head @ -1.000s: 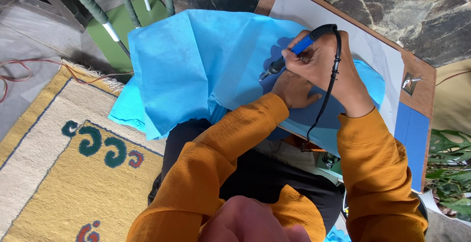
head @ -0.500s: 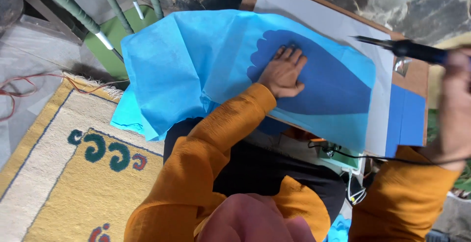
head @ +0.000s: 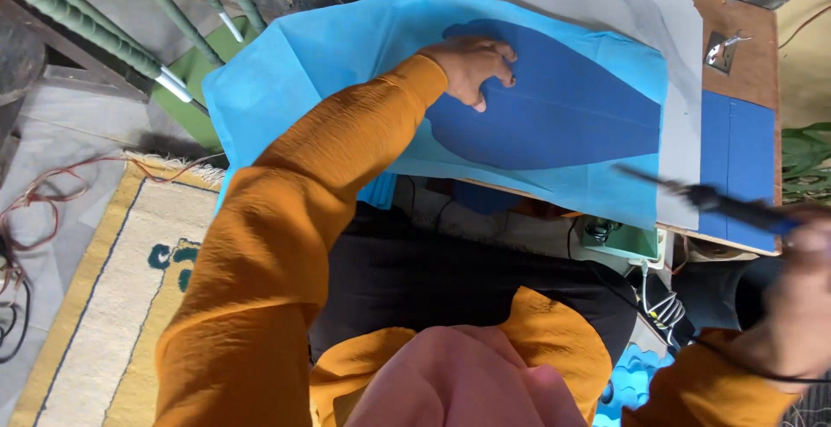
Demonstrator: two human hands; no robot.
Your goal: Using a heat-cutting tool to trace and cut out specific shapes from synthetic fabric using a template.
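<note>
At twelve o'clock your left hand [head: 472, 68] lies spread, pinning thin, limp blue fabric [head: 346, 64] that seems light; right hand [head: 801, 306] grips a corded tool [head: 718, 202].

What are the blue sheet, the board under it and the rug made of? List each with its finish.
Blue sheet: thin non-woven fabric by the look, matte, soft folds at its edges.
Board: wood or pressed fibreboard, brown, smooth, dull, with a metal clip.
Rug: woven wool or similar yarn, likely; matte pile, fringed end.
Left hand presses the sheet flat.
</note>
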